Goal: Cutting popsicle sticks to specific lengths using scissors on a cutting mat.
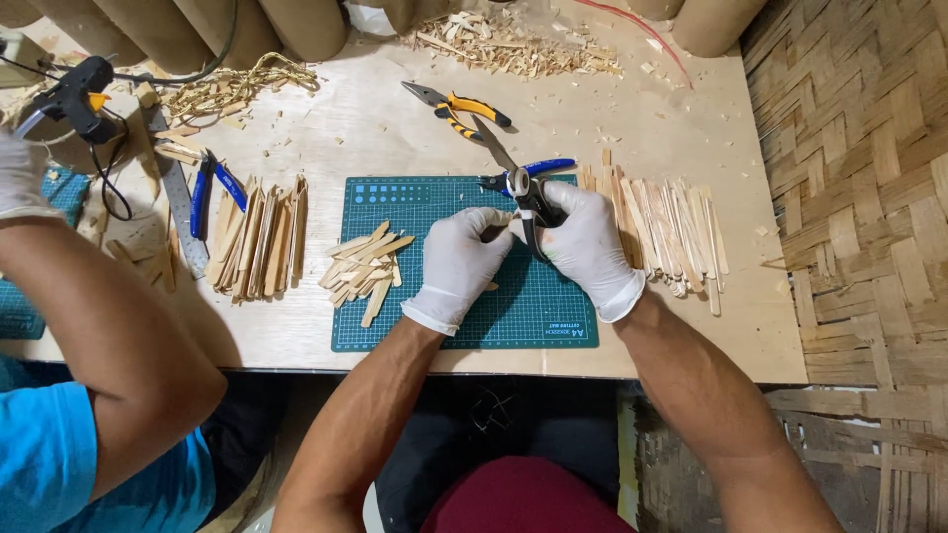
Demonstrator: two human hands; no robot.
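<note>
Gloves, white ones, cover both of the person's hands, which meet over the green cutting mat [553, 316] at the middle of the wooden table [691, 336]. The right hand [588, 247] is clenched around the dark handles of a pair of shears [518, 183], whose blades point toward 11 o'clock, up and away from the body. The left hand [456, 262] sits just beside it at 9 o'clock, fingers curled in toward the tool; something small may be pinched there (too hidden behind the fingers to tell).

At 9 o'clock from the left hand, on the mat, lies a small heap of short cut wooden sticks [365, 265]. Farther out the same way, off the mat, is a stack of longer sticks [259, 239]. At 3 o'clock from the right hand a row of long flat sticks [667, 229] lies on the table, just beside the glove. Blue-handled pliers [528, 170] rest at 12 o'clock, partly under the shears, and yellow-handled pliers [456, 107] lie farther up. Wood scraps [513, 44] are piled near the far edge.

At the far left another person's gloved hand [22, 173] is raised near a black glue gun [74, 97]; whether it grips the gun cannot be told.
</note>
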